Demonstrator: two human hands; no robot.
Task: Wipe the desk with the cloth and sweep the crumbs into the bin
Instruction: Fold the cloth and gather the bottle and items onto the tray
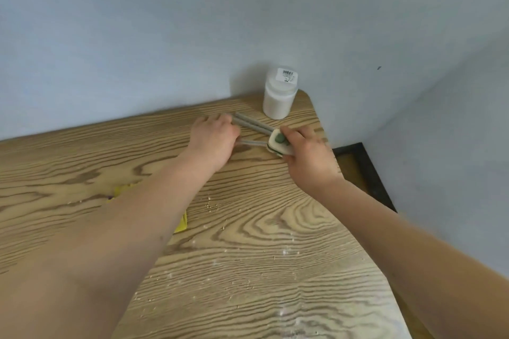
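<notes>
A wood-grain desk [68,162] fills the lower part of the view, set against a pale blue wall [137,36]. At the left of middle, a yellow cloth [182,221] lies flat on the desk, mostly hidden under the left forearm, with only a strip at its right edge and a corner farther left showing. Pale crumbs [210,205] are scattered just right of the cloth and on across the near right part of the desk, along with whitish dusty smears. Farther back, the left hand [213,139] rests on the desk with its fingers curled over the far ends of some grey rods [252,125]; how firmly it grips them cannot be told, as the fingertips are hidden. The rods run to the right into a small cream and green tool [279,143], which the right hand [308,154] holds, thumb and fingers wrapped round its body. Beyond the hands, in the far right corner of the desk, a white jar [279,98] stands upright near the wall. To the right of the desk, below its edge, a dark-framed opening [369,170] shows; whether it is the bin cannot be told.
</notes>
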